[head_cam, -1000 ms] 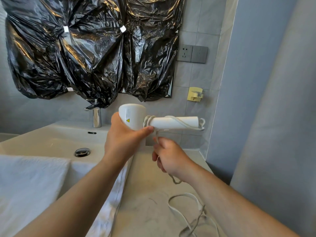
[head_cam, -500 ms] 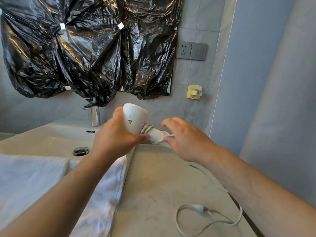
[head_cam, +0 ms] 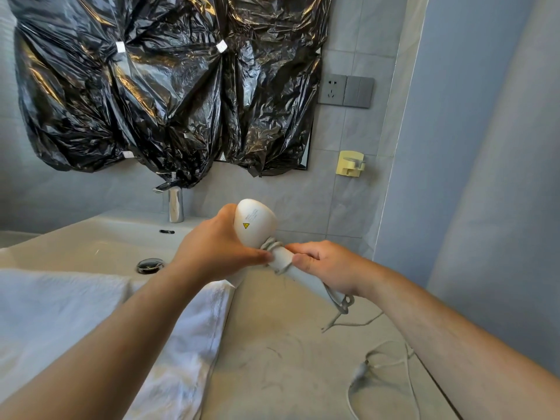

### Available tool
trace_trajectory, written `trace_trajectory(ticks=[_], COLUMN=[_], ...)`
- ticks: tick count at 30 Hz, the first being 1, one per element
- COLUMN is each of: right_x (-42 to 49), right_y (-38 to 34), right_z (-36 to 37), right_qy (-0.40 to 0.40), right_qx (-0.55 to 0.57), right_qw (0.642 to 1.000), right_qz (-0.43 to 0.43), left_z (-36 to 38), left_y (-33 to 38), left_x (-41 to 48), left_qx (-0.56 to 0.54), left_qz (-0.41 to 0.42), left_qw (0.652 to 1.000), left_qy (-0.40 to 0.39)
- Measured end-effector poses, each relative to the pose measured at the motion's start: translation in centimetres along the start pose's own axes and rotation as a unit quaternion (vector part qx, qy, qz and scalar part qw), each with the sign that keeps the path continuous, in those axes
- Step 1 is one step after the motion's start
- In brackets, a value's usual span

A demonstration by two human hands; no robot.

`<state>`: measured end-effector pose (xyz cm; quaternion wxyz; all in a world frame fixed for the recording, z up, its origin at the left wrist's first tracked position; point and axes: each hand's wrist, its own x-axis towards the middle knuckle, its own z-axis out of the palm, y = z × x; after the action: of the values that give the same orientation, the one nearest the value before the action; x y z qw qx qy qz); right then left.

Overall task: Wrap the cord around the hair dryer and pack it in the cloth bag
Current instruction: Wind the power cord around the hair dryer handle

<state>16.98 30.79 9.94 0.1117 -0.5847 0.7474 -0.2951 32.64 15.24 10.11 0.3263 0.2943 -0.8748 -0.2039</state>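
Curling round the handle of the white hair dryer (head_cam: 254,225), the right hand's fingers (head_cam: 306,248) hid whatever stretch of cord (head_cam: 270,245) ran beneath them, so whether they also pinched it could not be told. The right hand (head_cam: 328,268) covered the handle's middle. The left hand (head_cam: 212,253) gripped the dryer's rounded head from the left, thumb laid toward the neck, fingertips out of sight behind the shell. A few turns of cord sat bunched at the neck, between the two hands and just beside the left thumb. The dryer was held above the countertop (head_cam: 272,359), handle slanting down to the right. From the handle's end the cord dropped, blurred, to the counter and looped to the plug (head_cam: 360,371), partly cut off by the right forearm. A white towel (head_cam: 91,313) lay at the left over the near edge of the sink (head_cam: 91,244).
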Motion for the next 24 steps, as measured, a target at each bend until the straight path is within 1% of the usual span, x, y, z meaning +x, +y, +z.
trace_trajectory(ticks=[4,9,11,14,15,17,19,22,24], right_x=[1.1,1.4,1.2,1.0,1.0,1.0,1.1,0.8,0.5], right_y=[-0.7,-0.4,-0.5,-0.9,-0.9,-1.0,-0.8,-0.6,-0.8], right_z=[0.2,0.4,0.5,0.5,0.5,0.6,0.7,1.1,1.3], right_qy=[0.055,0.078,0.095,0.109,0.109,0.11,0.11,0.107,0.112], right_qx=[-0.021,-0.017,-0.003,0.006,0.008,0.017,0.034,0.071,0.093], right_qw=[0.998,0.996,0.995,0.993,0.993,0.993,0.993,0.992,0.989], right_qz=[-0.019,-0.024,-0.037,-0.047,-0.05,-0.048,-0.037,-0.013,-0.006], left_z=[0.4,0.2,0.4,1.2,1.4,1.6,1.8,1.7,1.6], left_y=[0.4,0.7,1.2,1.6,1.6,1.3,1.1,1.1,1.2], left_x=[-0.2,-0.5,-1.0,-1.7,-1.7,-1.7,-1.6,-1.6,-1.5], left_qx=[-0.023,-0.033,0.019,0.147,0.159,0.146,0.133,0.144,0.15], left_qz=[-0.003,0.007,0.043,0.088,0.09,0.087,0.084,0.081,0.08], left_qw=[0.999,0.999,0.999,0.984,0.982,0.984,0.987,0.986,0.986], left_qy=[-0.029,-0.025,0.001,0.042,0.048,0.045,0.034,0.004,0.0])
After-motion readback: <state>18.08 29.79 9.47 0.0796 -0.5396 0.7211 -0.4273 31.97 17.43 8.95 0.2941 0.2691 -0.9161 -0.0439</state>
